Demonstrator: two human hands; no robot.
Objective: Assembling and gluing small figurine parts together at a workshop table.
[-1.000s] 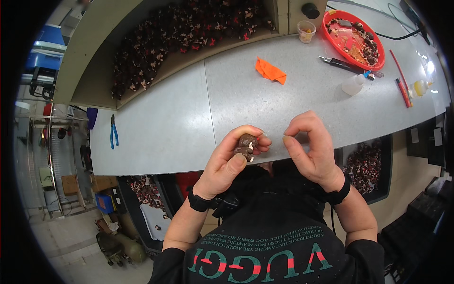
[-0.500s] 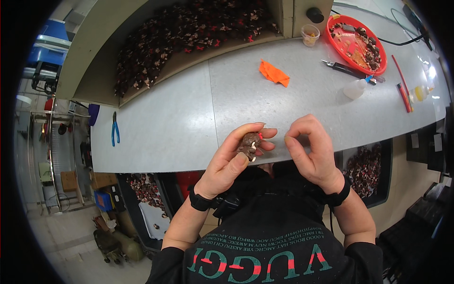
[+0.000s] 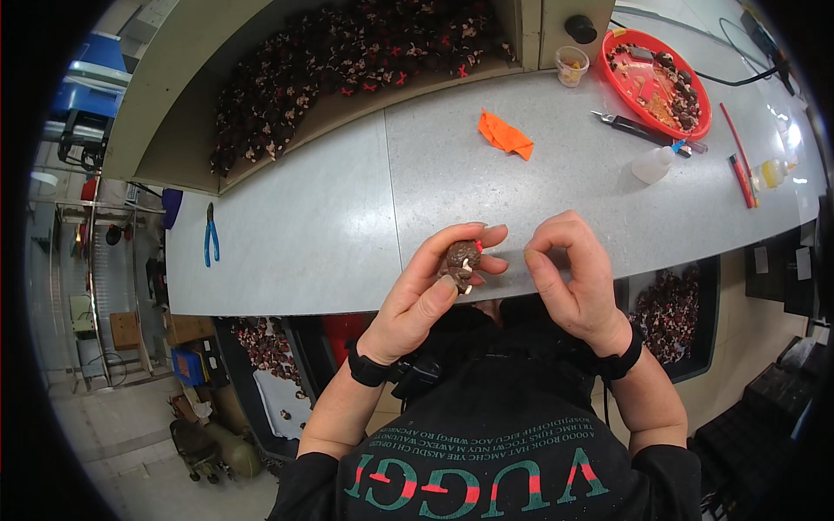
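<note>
Over the near edge of the grey table (image 3: 304, 234), my left hand (image 3: 408, 308) is closed round a small dark-brown figurine (image 3: 463, 253). It has a round textured head, pale bits on the face and body, and a red piece at the head's side. My thumb presses on its lower part, and the fingers curl behind it. To its right, apart from the figurine, my right hand (image 3: 580, 291) is bent with thumb and forefinger tips pinched together. Whatever that pinch holds, if anything, is too small to make out.
A shelf bin (image 3: 187, 156) heaped with similar figurines stands at the back. On the table lie blue-handled pliers (image 3: 211, 236), an orange cloth (image 3: 504, 135), a white squeeze bottle (image 3: 651, 165), a dark pen-like tool (image 3: 638, 128) and a red basin (image 3: 702, 87). Black trays (image 3: 708, 339) sit below.
The figurine has turned slightly in my left hand, so its round head shows more. My right hand keeps its pinch in nearly the same place.
</note>
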